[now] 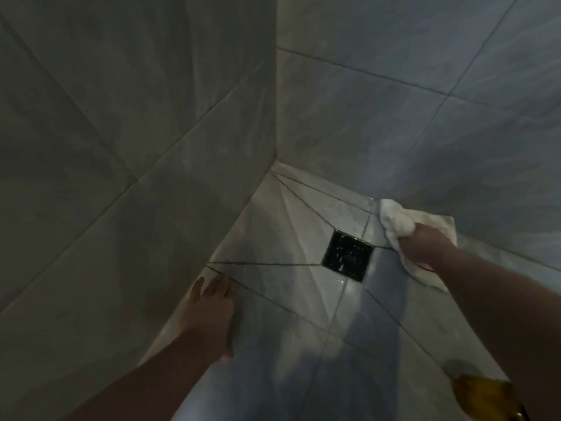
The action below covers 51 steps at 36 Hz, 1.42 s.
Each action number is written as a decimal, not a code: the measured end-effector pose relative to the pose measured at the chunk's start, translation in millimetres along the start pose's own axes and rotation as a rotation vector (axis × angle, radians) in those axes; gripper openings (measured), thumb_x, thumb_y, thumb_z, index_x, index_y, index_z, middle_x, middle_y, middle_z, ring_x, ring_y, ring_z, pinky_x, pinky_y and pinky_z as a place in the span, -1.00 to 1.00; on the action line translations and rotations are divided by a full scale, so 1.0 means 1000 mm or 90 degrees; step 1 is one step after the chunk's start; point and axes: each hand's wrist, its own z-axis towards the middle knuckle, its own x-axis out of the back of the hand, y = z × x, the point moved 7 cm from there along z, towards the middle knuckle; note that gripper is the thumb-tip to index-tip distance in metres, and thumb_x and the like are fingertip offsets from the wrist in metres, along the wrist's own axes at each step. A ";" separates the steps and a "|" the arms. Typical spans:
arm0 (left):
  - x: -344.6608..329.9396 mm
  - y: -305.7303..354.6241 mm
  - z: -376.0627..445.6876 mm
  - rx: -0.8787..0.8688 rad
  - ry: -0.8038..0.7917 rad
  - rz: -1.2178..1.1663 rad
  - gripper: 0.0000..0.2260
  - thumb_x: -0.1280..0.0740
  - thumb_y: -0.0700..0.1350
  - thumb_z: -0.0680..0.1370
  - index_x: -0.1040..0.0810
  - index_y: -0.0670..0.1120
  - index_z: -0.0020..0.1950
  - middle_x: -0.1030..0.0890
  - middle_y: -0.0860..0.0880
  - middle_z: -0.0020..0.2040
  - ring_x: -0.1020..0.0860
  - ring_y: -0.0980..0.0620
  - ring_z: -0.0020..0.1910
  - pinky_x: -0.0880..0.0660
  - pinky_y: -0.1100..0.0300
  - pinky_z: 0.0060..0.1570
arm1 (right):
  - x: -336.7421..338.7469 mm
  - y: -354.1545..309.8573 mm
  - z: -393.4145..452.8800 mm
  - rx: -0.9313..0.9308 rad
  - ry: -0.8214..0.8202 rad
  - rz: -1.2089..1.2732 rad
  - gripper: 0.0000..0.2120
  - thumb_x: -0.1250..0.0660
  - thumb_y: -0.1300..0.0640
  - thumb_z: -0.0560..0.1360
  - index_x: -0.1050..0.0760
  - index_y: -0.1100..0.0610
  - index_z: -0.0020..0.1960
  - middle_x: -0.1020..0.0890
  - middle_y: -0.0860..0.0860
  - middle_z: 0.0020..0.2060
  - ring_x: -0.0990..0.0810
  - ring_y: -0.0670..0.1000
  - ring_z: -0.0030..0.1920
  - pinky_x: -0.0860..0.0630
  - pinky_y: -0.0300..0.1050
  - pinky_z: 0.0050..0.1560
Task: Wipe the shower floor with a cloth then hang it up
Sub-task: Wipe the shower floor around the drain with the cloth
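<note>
One head-worn camera looks steeply down, close in, at the shower floor (288, 299) corner between two tiled walls (121, 117).

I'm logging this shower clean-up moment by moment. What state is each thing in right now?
cloth: bunched, gripped, pressed on the floor by the right wall.
right hand: fingers curled round the cloth.
left hand: fingers straight, flat on the floor near the left wall.
drain: set in the floor, wet, glinting.
shower floor: wet sheen around the drain.
</note>
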 end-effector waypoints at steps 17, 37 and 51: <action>0.001 0.001 0.003 0.004 -0.031 0.063 0.15 -0.58 0.21 0.18 -0.04 -0.18 0.56 -0.02 -0.10 0.59 -0.03 0.03 0.56 0.16 -0.11 0.50 | -0.063 -0.216 -0.086 0.329 -0.111 -0.141 -0.35 -0.18 -0.23 0.54 -0.04 -0.19 0.57 -0.09 -0.06 0.57 0.00 0.16 0.58 -0.10 0.32 0.46; -0.004 -0.009 -0.001 0.000 -0.032 -0.010 0.16 -0.60 0.18 0.16 -0.04 -0.15 0.56 -0.01 -0.07 0.59 0.00 0.03 0.56 0.16 -0.20 0.50 | -0.013 -0.040 -0.009 0.086 -0.018 -0.003 -0.37 -0.09 -0.35 0.29 -0.55 -0.01 0.16 -0.61 0.02 -0.02 -0.57 0.05 0.05 -0.25 -0.02 -0.47; 0.004 -0.002 -0.010 -0.004 0.005 0.047 0.02 -0.55 0.26 0.20 -0.19 -0.07 0.52 -0.05 -0.03 0.58 -0.08 0.08 0.54 0.08 -0.13 0.50 | -0.057 -0.020 -0.132 -0.001 -0.055 -0.031 -0.35 -0.19 -0.18 0.53 -0.17 0.13 0.49 -0.30 0.25 0.42 -0.29 0.34 0.40 -0.27 0.23 0.39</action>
